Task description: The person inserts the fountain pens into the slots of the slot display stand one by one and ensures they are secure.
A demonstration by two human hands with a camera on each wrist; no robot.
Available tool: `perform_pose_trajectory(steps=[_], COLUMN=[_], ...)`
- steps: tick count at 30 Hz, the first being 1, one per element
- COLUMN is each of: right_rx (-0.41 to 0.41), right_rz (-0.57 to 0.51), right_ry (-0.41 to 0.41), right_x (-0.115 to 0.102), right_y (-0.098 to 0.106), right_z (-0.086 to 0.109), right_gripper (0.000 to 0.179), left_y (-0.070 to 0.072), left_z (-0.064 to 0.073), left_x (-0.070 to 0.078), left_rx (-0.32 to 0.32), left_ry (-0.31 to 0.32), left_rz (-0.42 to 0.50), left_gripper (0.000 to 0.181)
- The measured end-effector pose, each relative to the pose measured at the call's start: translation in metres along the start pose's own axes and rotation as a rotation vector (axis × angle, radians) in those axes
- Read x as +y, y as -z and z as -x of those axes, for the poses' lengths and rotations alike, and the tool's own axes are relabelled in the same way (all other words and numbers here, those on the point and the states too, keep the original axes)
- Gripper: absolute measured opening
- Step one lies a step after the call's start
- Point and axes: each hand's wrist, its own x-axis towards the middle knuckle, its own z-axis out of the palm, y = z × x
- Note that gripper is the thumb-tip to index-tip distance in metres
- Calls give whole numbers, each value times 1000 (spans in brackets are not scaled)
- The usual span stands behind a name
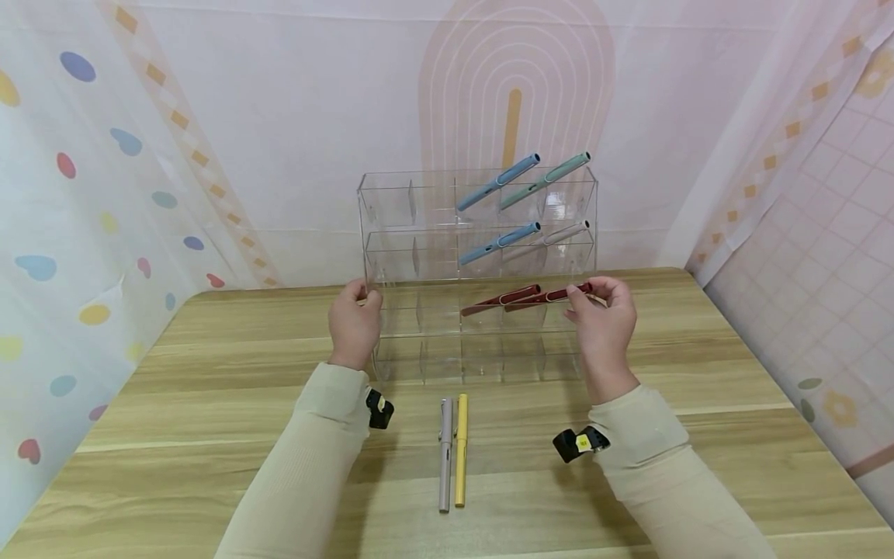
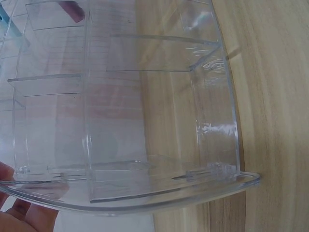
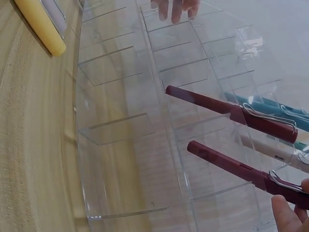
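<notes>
Right hand (image 1: 606, 320) pinches dark red pen (image 3: 226, 163) near its cap end; left hand (image 1: 354, 320) pinches side of clear rack (image 1: 419, 279). Uneven pull might tilt rack, dislodging blue pens (image 1: 499, 182).

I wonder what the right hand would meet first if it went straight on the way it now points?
Probably the clear rack, near its right end; the right hand pinches a dark red pen, and see-through plastic leaves depth unclear.

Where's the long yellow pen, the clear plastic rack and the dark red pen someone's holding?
Long yellow pen (image 1: 461, 454): head view, barrel.
Clear plastic rack (image 1: 440, 359): head view, bottom tier.
Held dark red pen (image 3: 236, 168): right wrist view, barrel.
</notes>
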Motion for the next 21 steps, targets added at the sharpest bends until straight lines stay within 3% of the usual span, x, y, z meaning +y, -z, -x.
perform_pose_trajectory(steps=[21], right_rx=[-34], right_rz=[11], right_ry=[16], right_x=[3], right_y=[-2], right_z=[4], right_gripper=[20], left_y=[2], left_z=[4], left_x=[5], left_rx=[4], left_ry=[-11], left_rz=[-48], left_gripper=[30])
